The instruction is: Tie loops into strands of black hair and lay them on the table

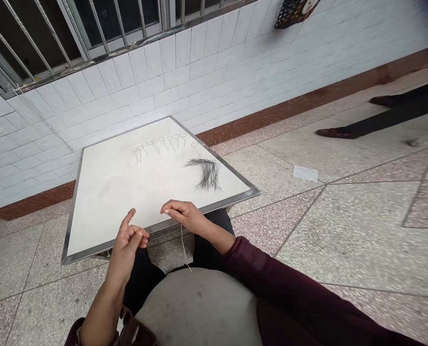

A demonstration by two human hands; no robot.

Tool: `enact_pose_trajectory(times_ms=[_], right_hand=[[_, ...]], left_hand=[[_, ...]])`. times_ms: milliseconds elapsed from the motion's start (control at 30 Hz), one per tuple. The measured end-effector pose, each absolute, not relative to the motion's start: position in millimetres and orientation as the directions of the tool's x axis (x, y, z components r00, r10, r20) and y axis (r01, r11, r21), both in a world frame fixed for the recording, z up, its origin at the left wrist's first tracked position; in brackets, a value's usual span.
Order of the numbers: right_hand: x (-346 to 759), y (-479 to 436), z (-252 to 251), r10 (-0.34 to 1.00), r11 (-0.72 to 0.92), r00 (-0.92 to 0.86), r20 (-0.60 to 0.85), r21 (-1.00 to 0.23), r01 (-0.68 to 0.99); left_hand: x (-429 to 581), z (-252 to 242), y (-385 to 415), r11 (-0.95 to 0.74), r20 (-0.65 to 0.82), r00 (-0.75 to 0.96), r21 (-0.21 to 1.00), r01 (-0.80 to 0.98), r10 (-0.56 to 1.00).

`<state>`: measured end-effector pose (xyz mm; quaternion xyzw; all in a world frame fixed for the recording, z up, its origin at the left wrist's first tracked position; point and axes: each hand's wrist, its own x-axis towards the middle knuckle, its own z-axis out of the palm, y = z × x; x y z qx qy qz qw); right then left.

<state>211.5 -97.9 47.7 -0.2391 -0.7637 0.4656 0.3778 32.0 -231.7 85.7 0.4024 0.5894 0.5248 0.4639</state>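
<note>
Over the near edge of a white table (116, 192) with a metal rim, my right hand (187, 216) pinches a thin thread. Part of a white thread (183, 247) hangs below that hand toward my lap. To its left, my left hand (129, 238) has thumb and fingertips pressed together, the index finger raised; what they hold is too fine to make out. A bundle of short dark strands (208, 173) lies near the table's right corner. Farther back, several thin looped strands (159, 144) lie in a row.
A white tiled wall (156, 91) with a barred window (91, 29) stands behind the table. A patterned bag (293, 12) hangs at the top. Another person's legs (379, 117) in dark trousers are at the right. A white paper piece (305, 173) lies on the floor.
</note>
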Motion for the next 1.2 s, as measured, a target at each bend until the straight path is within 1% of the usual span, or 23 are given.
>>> enact_pose_trajectory(times_ms=[133, 267, 400, 567, 700, 767, 900, 1067, 1200], right_hand=[[207, -106, 48, 0.677, 0.499, -0.629, 0.382, -0.866, 0.011], [208, -107, 49, 0.643, 0.544, -0.648, 0.408, -0.839, 0.011], [209, -107, 48, 0.625, 0.553, -0.669, 0.403, -0.833, 0.015], [204, -114, 46, 0.564, 0.548, -0.733, 0.379, -0.836, -0.011], [204, -117, 45, 0.644, 0.521, -0.672, 0.364, -0.853, 0.038], [204, -117, 44, 0.664, 0.515, -0.646, 0.376, -0.857, 0.030], [201, -117, 43, 0.659, 0.514, -0.647, 0.383, -0.857, 0.017], [199, -120, 42, 0.599, 0.476, -0.711, 0.367, -0.878, -0.053], [200, -119, 39, 0.627, 0.493, -0.691, 0.359, -0.870, -0.005]], left_hand=[[47, 85, -222, 0.116, -0.120, -0.167, 0.993, -0.031, 0.979], [50, 81, -221, 0.083, -0.083, -0.182, 0.997, -0.011, 0.980], [49, 84, -221, 0.102, -0.096, -0.175, 0.995, 0.021, 0.980], [54, 86, -217, 0.085, -0.084, -0.196, 0.996, -0.005, 0.977], [53, 88, -219, 0.076, -0.079, -0.214, 0.997, -0.022, 0.974], [53, 89, -220, 0.078, -0.080, -0.219, 0.997, -0.018, 0.972], [54, 87, -222, 0.086, -0.079, -0.234, 0.996, 0.021, 0.969], [57, 84, -221, 0.059, -0.052, -0.223, 0.998, 0.025, 0.973], [57, 86, -222, 0.074, -0.065, -0.229, 0.997, 0.031, 0.971]])
